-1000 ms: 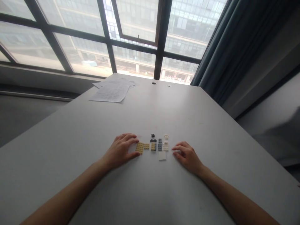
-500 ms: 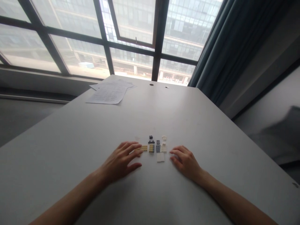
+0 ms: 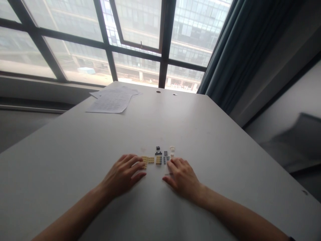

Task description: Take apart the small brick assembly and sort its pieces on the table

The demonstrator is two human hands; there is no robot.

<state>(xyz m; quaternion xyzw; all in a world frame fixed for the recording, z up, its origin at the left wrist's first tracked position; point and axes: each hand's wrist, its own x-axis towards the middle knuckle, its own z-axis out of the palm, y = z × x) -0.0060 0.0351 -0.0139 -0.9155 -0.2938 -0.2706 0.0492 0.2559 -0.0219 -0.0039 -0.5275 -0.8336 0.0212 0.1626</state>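
Observation:
Several small building bricks lie grouped on the white table. My left hand rests at the group's left side, fingers apart, its fingertips at the edge of some tan bricks. From the right, my right hand reaches over the white bricks and the flat white tile, hiding most of them; its thumb and fingers are apart. Just left of its fingertips are grey bricks. A tan and grey brick block sits between the hands. Behind it lie a black brick and a dark strip-shaped piece. White pieces show beyond my right fingers.
Printed paper sheets lie at the far left of the white table. Two small holes, one of them a dark round hole, are near the far edge. Windows stand behind, with a dark curtain on the right.
My right hand has moved left, over the white bricks and the flat tile. My left hand has drawn slightly back, showing more tan bricks. The whole view has shifted a little.

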